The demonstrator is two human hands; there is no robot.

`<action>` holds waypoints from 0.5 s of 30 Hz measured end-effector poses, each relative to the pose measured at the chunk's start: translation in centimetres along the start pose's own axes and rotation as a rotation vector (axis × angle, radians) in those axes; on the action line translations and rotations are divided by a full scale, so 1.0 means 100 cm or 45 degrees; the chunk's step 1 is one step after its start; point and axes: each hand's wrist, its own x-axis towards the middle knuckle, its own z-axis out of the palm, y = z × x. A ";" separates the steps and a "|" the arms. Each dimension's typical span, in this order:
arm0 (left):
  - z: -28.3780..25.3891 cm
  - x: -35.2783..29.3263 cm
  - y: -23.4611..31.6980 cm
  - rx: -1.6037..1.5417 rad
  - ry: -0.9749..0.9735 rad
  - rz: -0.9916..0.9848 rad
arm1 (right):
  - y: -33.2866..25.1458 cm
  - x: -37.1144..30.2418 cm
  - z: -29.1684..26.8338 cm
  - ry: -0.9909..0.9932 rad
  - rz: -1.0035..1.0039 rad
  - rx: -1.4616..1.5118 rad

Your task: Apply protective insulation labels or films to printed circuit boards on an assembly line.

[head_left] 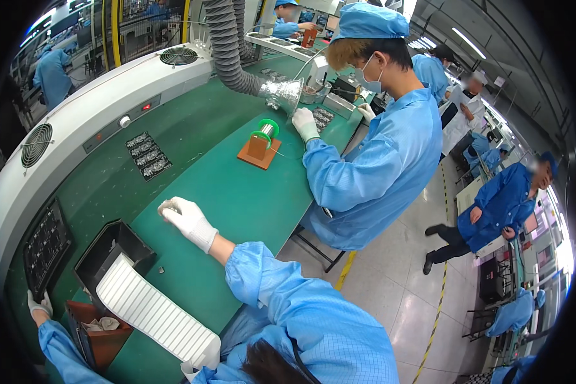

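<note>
At the far left, my gloved left hand [40,306] grips the lower end of a black rectangular panel [47,248] marked with small light patterns. My right hand [191,223], in a white glove with greyed fingertips, is over the green mat [198,275], its fingers curled together; what they hold, if anything, is hidden. Between my hands stands a black open bin [141,255]. A long white ribbed tray [157,307] leans from that bin toward me. One small grey piece [161,270] lies on the mat beside the tray.
A brown box [86,313] holds crumpled pale cloth. Farther along are a circuit board panel [148,157], a wire spool [267,130] on a brown stand [257,155] and a grey duct [233,57]. A co-worker [371,147] works at the right. A white fan housing [77,121] borders the bench.
</note>
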 end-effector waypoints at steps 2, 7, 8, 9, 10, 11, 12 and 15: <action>-0.014 0.013 0.008 -0.031 -0.130 0.093 | 0.005 0.001 0.007 0.002 0.068 -0.001; -0.006 0.002 0.015 -0.073 -0.428 0.036 | 0.014 0.001 -0.001 0.061 0.026 -0.110; 0.000 -0.002 0.013 -0.064 -0.438 0.030 | 0.016 0.000 -0.003 0.075 0.027 -0.112; 0.002 -0.008 0.013 -0.064 -0.486 -0.004 | 0.017 0.000 -0.004 0.074 0.007 -0.137; 0.005 -0.013 0.012 -0.064 -0.535 -0.040 | 0.017 -0.001 -0.005 0.073 -0.012 -0.164; 0.010 -0.019 0.009 -0.059 -0.541 -0.044 | 0.017 -0.001 -0.006 0.082 -0.012 -0.165; 0.012 -0.027 0.011 -0.069 -0.514 -0.031 | 0.018 0.001 -0.002 0.077 -0.002 -0.161; -0.011 -0.032 0.033 -0.016 -0.663 -0.009 | 0.024 0.008 0.010 0.047 -0.039 -0.173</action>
